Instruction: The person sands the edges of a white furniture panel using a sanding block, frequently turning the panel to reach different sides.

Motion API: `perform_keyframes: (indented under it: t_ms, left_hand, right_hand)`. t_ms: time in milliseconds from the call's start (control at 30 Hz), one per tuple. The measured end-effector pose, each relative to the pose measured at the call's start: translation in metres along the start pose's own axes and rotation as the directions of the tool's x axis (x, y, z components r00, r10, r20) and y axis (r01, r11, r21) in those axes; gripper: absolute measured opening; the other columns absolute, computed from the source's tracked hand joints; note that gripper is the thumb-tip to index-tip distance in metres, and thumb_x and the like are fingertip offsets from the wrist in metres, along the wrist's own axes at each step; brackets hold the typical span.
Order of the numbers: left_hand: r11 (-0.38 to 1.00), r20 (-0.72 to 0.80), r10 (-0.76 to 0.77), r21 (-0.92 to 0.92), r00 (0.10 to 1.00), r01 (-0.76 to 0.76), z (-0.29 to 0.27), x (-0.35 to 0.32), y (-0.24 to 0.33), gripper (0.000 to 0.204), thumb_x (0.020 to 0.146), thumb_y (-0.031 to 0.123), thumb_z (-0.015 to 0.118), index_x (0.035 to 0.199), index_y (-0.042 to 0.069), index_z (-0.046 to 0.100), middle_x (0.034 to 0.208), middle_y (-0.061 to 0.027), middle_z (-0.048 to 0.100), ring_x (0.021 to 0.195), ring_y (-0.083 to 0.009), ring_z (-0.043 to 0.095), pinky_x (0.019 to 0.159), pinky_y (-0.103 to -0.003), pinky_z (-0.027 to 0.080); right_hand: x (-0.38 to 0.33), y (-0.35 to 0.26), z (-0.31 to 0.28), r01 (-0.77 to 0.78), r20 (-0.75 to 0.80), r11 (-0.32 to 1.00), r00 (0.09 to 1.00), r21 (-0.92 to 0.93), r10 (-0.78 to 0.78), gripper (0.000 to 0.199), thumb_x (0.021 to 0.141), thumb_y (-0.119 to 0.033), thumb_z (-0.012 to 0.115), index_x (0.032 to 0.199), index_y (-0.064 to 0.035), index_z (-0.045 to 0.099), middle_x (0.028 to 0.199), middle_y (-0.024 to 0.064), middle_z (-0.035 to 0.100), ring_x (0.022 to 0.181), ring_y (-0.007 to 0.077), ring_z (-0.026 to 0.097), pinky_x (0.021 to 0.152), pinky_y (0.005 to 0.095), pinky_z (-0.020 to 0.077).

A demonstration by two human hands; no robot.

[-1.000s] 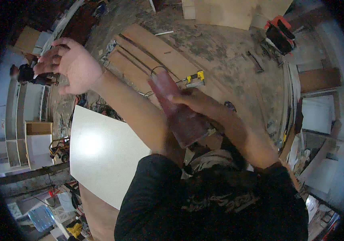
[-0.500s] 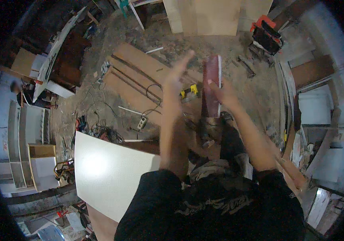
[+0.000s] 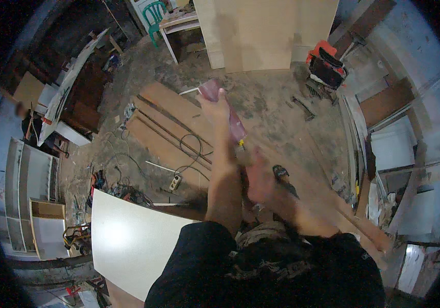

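A long, flat, dark red strip (image 3: 236,124) slants in front of me, its far end raised; whether it is sheet or board I cannot tell. My left hand (image 3: 215,105) is closed round it near the far end, with the thumb on top. Below the strip's near end is my right hand (image 3: 259,177), apart from it and smeared by motion, so its fingers cannot be read. A small yellow thing (image 3: 241,144) shows just by the near end, mostly hidden.
Brown boards (image 3: 163,110) lie on the floor ahead with cables and a power strip (image 3: 175,182). A white panel (image 3: 127,231) stands at near left. An orange and black bag (image 3: 327,64) sits far right. Pale sheets (image 3: 256,36) lean ahead. Another person (image 3: 32,123) is at far left.
The red strip has passed from my right hand to my left and swung left, now tilted. My right hand has dropped back toward my body. The view has shifted slightly.
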State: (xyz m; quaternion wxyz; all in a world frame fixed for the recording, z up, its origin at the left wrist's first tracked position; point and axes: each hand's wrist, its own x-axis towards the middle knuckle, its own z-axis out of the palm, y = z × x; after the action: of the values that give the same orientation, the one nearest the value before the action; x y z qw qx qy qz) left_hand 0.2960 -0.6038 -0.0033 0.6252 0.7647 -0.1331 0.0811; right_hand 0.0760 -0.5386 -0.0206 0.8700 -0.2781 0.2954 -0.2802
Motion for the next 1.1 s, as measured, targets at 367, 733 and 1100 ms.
perform_keyframes:
  t_ms: [367, 733, 1100]
  left_hand:
    - [0.978, 0.041, 0.202, -0.061, 0.978, -0.2, 0.01, -0.036, -0.011, 0.067, 0.086, 0.032, 0.075, 0.133, -0.004, 0.045, 0.126, -0.0285, 0.059, 0.118, -0.0458, 0.057, 0.097, -0.05, 0.045]
    - [0.967, 0.17, 0.254, -0.025, 0.952, -0.254, 0.023, -0.069, -0.052, 0.064, 0.085, 0.038, 0.076, 0.126, -0.002, 0.047, 0.114, -0.0256, 0.06, 0.106, -0.0466, 0.059, 0.089, -0.053, 0.046]
    - [0.962, 0.253, -0.087, -0.23, 0.964, 0.147, 0.001, -0.137, -0.027, 0.063, 0.089, 0.038, 0.074, 0.129, -0.003, 0.049, 0.117, -0.0209, 0.061, 0.109, -0.0367, 0.06, 0.093, -0.045, 0.048]
  right_hand:
    - [-0.054, -0.004, 0.004, -0.001, 0.012, 1.0, 1.0, 0.02, 0.0, 0.049, 0.102, -0.042, 0.046, 0.137, -0.0079, 0.053, 0.136, 0.0173, 0.056, 0.121, 0.0297, 0.057, 0.101, 0.0471, 0.0473]
    - [-0.057, -0.013, 0.011, 0.041, 0.043, 0.999, 0.998, 0.006, -0.041, 0.052, 0.101, -0.046, 0.047, 0.136, -0.0093, 0.054, 0.135, 0.0141, 0.057, 0.126, 0.0254, 0.053, 0.108, 0.0434, 0.0402]
    - [0.044, -0.09, -0.136, 0.328, 0.269, 0.436, 0.944, -0.838, -0.193, 0.063, 0.096, -0.036, 0.066, 0.146, -0.0055, 0.045, 0.132, 0.0082, 0.055, 0.108, 0.0182, 0.057, 0.093, 0.0307, 0.0462]
